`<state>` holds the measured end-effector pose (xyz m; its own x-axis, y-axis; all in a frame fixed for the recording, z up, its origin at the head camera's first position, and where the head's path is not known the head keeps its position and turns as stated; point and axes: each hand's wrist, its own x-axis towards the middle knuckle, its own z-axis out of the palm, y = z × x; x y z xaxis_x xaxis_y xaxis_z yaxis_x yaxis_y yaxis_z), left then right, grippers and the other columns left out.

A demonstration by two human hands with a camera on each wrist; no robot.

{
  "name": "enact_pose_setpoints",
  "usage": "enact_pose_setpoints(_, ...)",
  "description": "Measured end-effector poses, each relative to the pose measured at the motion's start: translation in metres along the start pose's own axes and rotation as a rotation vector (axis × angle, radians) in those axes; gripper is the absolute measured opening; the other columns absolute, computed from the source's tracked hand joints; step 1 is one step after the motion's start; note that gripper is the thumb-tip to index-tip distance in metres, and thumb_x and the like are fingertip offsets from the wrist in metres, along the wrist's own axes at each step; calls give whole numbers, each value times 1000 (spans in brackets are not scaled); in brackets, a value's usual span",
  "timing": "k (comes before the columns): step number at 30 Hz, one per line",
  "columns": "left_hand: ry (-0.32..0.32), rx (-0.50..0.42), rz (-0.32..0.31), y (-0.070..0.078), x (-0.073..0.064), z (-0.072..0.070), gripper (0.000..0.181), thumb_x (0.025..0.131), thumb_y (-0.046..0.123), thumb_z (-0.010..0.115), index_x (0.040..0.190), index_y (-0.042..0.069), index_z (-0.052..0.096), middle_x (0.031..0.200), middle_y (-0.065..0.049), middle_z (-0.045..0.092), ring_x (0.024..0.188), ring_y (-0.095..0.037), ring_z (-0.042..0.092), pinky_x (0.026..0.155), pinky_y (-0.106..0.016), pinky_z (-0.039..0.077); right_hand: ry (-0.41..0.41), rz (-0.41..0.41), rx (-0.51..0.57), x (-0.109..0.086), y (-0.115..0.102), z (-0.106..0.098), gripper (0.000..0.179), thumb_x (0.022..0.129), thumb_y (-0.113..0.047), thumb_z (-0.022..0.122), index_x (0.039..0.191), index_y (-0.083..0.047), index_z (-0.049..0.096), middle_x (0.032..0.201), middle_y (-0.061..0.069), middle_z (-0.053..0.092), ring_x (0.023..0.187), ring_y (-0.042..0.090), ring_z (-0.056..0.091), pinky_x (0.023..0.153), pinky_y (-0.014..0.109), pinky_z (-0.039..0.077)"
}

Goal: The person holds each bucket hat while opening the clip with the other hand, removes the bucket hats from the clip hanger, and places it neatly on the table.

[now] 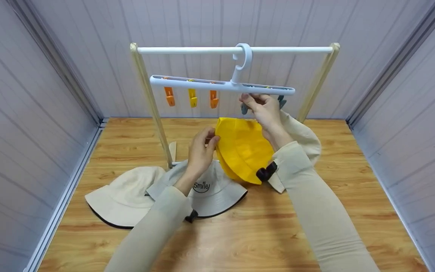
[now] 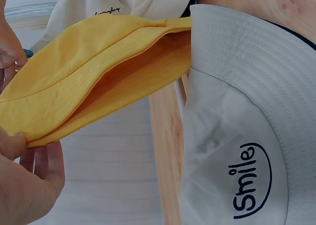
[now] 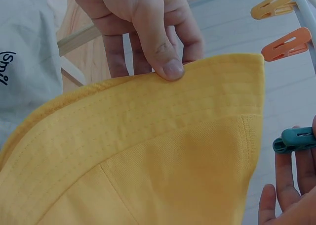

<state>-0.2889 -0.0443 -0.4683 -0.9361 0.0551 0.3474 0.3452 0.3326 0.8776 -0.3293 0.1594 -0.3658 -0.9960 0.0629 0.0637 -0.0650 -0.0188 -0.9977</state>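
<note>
Your left hand [image 1: 201, 152] pinching yellow hat [image 1: 242, 149], right hand [image 1: 268, 114] gripping teal clip [image 3: 295, 139], cream hat [image 1: 303, 139] behind, grey hat [image 1: 219, 200] below

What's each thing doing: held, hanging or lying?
Yellow hat: held by left hand
Teal clip: held by right hand
Hanger: hooked on white bar
Two orange clips: hanging, empty
Yellow clip: hanging, empty
Smile hat: lying on wood
Left cream hat: lying too
Right cream hat: probably hanging
</note>
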Motion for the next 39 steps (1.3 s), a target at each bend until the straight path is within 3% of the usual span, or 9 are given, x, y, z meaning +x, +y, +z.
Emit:
enact_pose_setpoints(12, 17, -63, 4, -5, -7, -2, 12, 106, 11, 65, 112, 2, 71, 104, -12, 72, 95, -24, 69, 81, -33, 61, -9, 3, -7, -2, -1, 1, 37, 99, -31, 73, 128, -8, 73, 124, 9, 75, 118, 24, 68, 108, 35, 50)
enact_pose_setpoints(23, 5, -154, -73, -12, -15, -5, 13, 106, 8, 63, 116, 4, 71, 109, -12, 70, 99, -25, 68, 87, -37, 63, -20, -19, -27, -2, 0, 2, 37, 99, -31, 73, 128, -8, 73, 123, 9, 76, 118, 24, 68, 106, 35, 50)
enact_pose_setpoints(39, 15, -178, -80, -17, -19, -6, 13, 106, 9, 64, 116, 5, 70, 109, -12, 70, 100, -25, 68, 87, -37, 64, -41, -31, -11, -2, 1, -1, 41, 102, -29, 71, 135, -6, 70, 127, 8, 75, 126, 29, 65, 114, 46, 47)
